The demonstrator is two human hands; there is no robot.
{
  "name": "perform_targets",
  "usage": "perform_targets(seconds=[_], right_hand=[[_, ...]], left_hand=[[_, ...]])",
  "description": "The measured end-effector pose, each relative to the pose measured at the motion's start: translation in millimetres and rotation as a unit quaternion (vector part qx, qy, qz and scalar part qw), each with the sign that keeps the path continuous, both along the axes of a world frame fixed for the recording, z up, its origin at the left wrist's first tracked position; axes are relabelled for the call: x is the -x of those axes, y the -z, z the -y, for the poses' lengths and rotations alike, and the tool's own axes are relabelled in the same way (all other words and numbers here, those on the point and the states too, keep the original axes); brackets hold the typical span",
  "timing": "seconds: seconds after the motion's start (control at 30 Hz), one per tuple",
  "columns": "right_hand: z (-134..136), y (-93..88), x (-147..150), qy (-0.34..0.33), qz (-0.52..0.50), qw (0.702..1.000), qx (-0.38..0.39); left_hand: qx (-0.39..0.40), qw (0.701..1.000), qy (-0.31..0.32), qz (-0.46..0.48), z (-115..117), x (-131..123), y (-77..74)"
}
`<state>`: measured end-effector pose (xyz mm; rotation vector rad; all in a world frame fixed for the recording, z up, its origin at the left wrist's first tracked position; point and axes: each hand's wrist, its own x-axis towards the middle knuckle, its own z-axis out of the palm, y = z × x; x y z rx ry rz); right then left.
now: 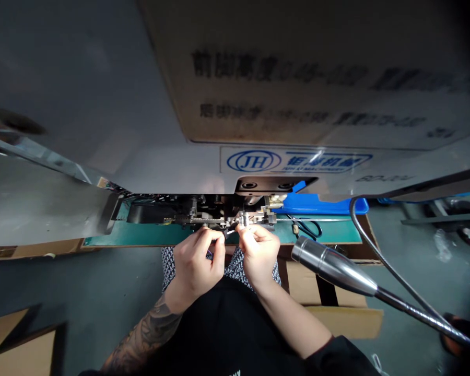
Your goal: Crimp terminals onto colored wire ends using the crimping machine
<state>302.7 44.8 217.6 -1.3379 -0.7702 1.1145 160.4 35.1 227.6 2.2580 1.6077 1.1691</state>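
Note:
My left hand (200, 259) is closed in a pinch at the front of a machine's metal mechanism (203, 220). Whatever lies between its thumb and forefinger is too small to make out. Close beside it, my right hand (259, 251) is also closed, its fingertips at a small shiny metal block (244, 219) on the mechanism. A small dark piece (229, 232) shows in the gap between the two hands; which hand holds it, if either, I cannot tell.
The machine's large grey housing (160, 167) overhangs the work. A green tabletop (141, 233) carries dark-handled scissors (310, 227) and a blue tray (317, 204). A metal gooseneck lamp (332, 263) reaches in from the right. Cardboard (344, 321) lies below.

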Motion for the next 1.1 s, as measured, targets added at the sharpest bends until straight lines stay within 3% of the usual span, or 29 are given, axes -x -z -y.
perform_targets(seconds=[0.3,0.47,0.53,0.63,0.73,0.87,0.93,1.0,1.1], right_hand=[[2.8,3.0,0.4,0.0,0.026,1.0,-0.006],[10.9,9.8,-8.3,-0.006,0.12,0.988,-0.092],[16.0,11.2,-17.6,-0.062,0.143,0.98,-0.125],[22.5,11.8,-32.9,-0.125,0.044,0.983,-0.126],[23.6,11.1,-43.0,-0.179,-0.04,0.98,-0.075],[20.4,10.1,-43.9,-0.363,-0.049,0.93,0.027],[19.7,10.6,-40.1,-0.43,-0.104,0.895,0.057],[20.1,11.4,-35.0,-0.459,-0.164,0.87,0.077],[21.3,12.6,-29.5,-0.431,-0.204,0.874,0.092]], left_hand=[[0.006,1.0,0.002,0.005,0.8,0.6,2.2],[0.102,0.989,0.087,0.066,0.9,6.2,-0.7],[0.172,0.968,0.136,0.12,1.3,11.2,-2.0],[0.272,0.912,0.176,0.25,2.4,18.9,-0.9],[0.325,0.833,0.143,0.424,3.3,22.3,2.6],[0.38,0.744,0.11,0.538,3.1,19.9,6.0],[0.39,0.729,0.116,0.55,3.0,18.0,7.1],[0.388,0.736,0.126,0.54,3.1,16.7,8.3],[0.371,0.768,0.145,0.501,3.6,15.9,9.9]])
